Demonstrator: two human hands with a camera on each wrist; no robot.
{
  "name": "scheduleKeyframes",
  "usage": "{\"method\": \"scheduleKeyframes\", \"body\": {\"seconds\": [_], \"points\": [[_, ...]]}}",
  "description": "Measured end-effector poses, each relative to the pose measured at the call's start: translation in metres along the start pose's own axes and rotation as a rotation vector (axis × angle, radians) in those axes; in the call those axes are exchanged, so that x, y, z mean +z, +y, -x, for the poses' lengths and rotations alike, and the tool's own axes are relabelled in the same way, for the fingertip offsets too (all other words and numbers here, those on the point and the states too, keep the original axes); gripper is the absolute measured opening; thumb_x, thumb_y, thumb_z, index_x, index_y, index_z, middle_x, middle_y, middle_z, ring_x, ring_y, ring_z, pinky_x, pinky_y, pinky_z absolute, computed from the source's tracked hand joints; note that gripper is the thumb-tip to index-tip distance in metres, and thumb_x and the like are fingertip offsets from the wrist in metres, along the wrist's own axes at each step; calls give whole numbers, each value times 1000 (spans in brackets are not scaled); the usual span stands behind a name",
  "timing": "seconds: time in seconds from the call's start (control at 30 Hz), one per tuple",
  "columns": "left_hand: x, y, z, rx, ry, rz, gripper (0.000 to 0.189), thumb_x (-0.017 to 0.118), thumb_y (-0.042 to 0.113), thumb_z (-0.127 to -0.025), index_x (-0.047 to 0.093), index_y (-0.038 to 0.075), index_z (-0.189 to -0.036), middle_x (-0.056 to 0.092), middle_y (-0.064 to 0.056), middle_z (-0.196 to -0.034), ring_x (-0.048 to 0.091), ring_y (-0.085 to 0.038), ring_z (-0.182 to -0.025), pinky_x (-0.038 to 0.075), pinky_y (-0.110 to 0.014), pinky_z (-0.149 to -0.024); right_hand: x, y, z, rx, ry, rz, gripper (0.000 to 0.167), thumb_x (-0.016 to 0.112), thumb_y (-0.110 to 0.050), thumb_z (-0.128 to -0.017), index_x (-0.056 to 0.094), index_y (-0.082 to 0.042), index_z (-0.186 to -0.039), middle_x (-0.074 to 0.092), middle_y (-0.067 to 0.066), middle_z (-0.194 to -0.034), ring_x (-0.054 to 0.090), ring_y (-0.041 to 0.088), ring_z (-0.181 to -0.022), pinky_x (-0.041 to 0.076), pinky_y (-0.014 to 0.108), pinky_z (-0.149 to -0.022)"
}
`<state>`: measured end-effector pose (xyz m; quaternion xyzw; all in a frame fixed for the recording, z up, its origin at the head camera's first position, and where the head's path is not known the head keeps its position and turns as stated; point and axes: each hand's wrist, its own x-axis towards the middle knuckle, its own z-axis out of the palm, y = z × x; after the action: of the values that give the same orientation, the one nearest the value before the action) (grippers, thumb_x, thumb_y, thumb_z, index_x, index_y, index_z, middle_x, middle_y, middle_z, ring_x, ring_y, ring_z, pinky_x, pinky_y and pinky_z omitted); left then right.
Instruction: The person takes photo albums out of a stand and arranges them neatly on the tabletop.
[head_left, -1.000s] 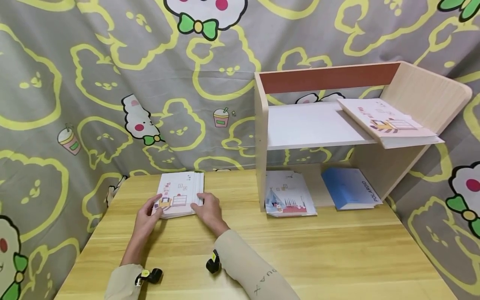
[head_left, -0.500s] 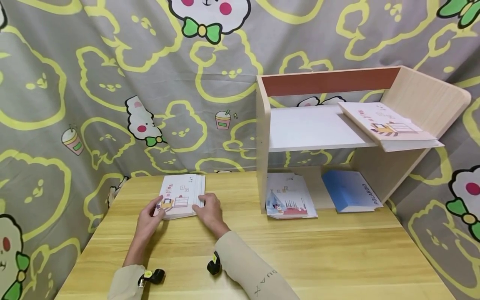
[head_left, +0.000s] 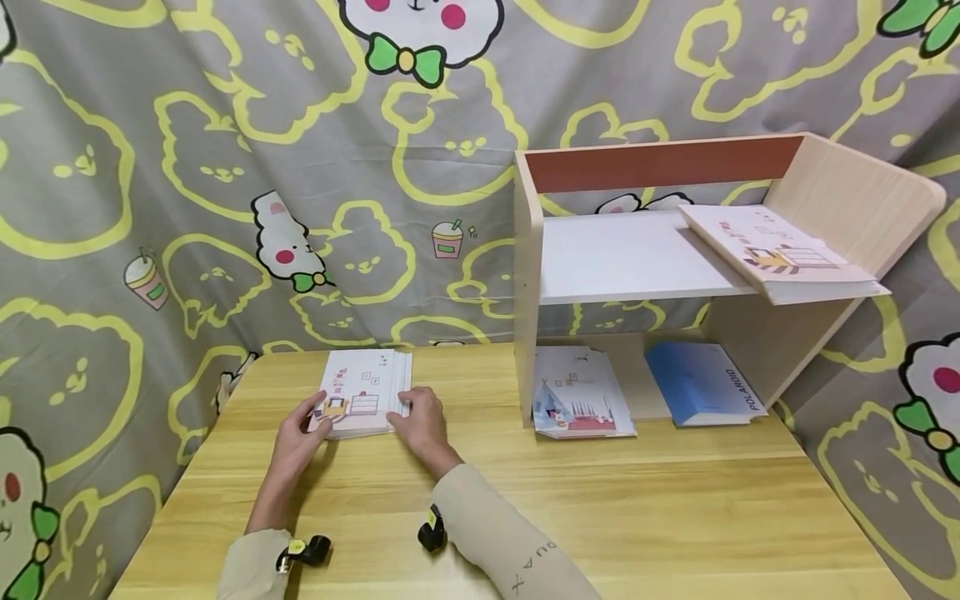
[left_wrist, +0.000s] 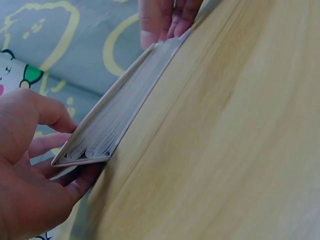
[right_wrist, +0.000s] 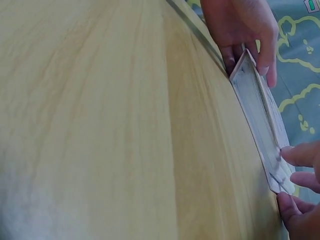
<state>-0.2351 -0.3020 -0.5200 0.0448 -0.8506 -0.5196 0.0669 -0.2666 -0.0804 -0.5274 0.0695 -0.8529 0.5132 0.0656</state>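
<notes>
A white book (head_left: pixel 360 392) with a pink-and-yellow drawing on its cover lies flat toward the table's back left. My left hand (head_left: pixel 300 437) grips its left edge, thumb on the cover and fingers around the spine. At the opposite edge, my right hand (head_left: pixel 422 423) pinches the book's cover and pages. The left wrist view shows the book (left_wrist: pixel 125 105) from its bottom end, its page block slightly fanned and the spine within my left hand (left_wrist: pixel 37 165). In the right wrist view, fingers of my right hand (right_wrist: pixel 302 185) hold the page-side corner.
A wooden two-level shelf (head_left: pixel 528 292) stands at the back right. One book (head_left: pixel 780 246) overhangs its upper board (head_left: pixel 637 250). Below lie a white illustrated book (head_left: pixel 577 392) and a blue book (head_left: pixel 697 379) marked POLAROID. A patterned curtain (head_left: pixel 360 167) hangs behind the table (head_left: pixel 637 517).
The head view has shifted slightly. Both hands keep their hold on the book, which stays in place on the table.
</notes>
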Motion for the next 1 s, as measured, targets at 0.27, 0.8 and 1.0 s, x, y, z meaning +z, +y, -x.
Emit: {"method": "scheduleKeyframes", "body": {"seconds": [0.27, 0.8, 1.0], "points": [[2, -1, 0, 4, 6, 11, 55, 57, 0, -99, 43, -3, -152, 38, -28, -156, 49, -36, -127, 38, -4, -81, -2, 4, 1, -16, -9, -5, 38, 83, -13, -84, 75, -2, -119, 68, 12, -119, 64, 26, -112, 52, 36, -99], [-2, 10, 5, 10, 82, -67, 51, 57, -3, -96, 51, -1, -146, 40, -28, -155, 42, -44, -137, 37, -54, -114, -19, 1, 1, 2, -131, -127, 44, 78, -15, -91, 66, -5, -132, 64, 16, -119, 61, 29, -109, 53, 39, -94], [-3, 17, 6, 43, 117, -76, 46, 57, -3, -97, 54, -2, -143, 46, -29, -148, 46, -42, -134, 42, -56, -109, -34, -4, 4, -21, -175, -224, 41, 73, -18, -96, 64, -6, -134, 63, 19, -128, 63, 30, -114, 54, 39, -95]]}}
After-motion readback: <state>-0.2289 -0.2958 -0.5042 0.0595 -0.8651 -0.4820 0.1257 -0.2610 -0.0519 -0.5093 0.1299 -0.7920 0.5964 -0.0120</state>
